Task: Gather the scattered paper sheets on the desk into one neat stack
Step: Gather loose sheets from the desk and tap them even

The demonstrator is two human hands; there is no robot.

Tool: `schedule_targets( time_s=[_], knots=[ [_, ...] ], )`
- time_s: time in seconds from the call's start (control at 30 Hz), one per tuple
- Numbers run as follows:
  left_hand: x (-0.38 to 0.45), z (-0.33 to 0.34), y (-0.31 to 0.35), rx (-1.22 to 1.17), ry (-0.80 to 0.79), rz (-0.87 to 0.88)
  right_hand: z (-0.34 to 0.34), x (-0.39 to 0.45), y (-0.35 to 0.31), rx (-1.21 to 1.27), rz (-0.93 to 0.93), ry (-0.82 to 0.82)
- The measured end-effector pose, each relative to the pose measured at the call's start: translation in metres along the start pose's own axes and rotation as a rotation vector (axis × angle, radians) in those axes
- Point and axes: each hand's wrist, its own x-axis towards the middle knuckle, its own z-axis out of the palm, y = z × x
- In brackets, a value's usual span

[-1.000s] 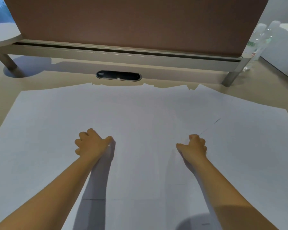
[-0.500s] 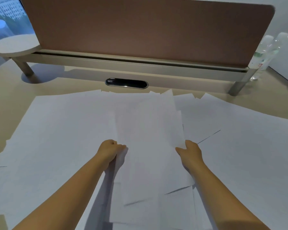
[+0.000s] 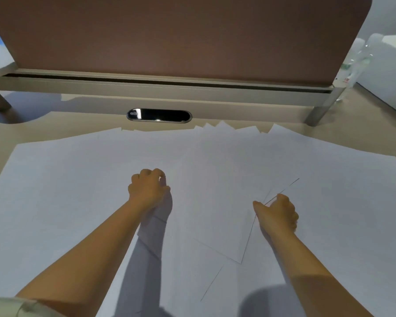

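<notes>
Both hands rest on a wide spread of white paper sheets (image 3: 78, 191) that covers most of the near desk (image 3: 375, 138). The left hand (image 3: 148, 188) lies with its fingers curled down onto the sheets near the middle; whether it pinches an edge I cannot tell. The right hand (image 3: 277, 213) is curled round the lifted right edge of a few overlapping sheets, thumb on top. Far corners of the sheets fan out unevenly just near an oval cable port (image 3: 159, 115). Beyond it stands a brown divider panel (image 3: 181, 35), with clear bottles (image 3: 354, 62) at far right.
</notes>
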Motion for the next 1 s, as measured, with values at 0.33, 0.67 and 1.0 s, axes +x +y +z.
schedule_targets(
  time_s=[0.33, 0.67, 1.0],
  knots=[
    [0.028, 0.004, 0.004, -0.197, -0.050, -0.021, 0.017, 0.023, -0.023, -0.216, -0.159, -0.080],
    [0.025, 0.001, 0.002, -0.235, -0.036, -0.181, 0.014, 0.026, -0.038, -0.079, -0.236, -0.193],
    [-0.012, -0.003, -0.002, -0.731, -0.233, -0.357, 0.016, 0.005, -0.034, 0.315, 0.003, -0.272]
  ],
)
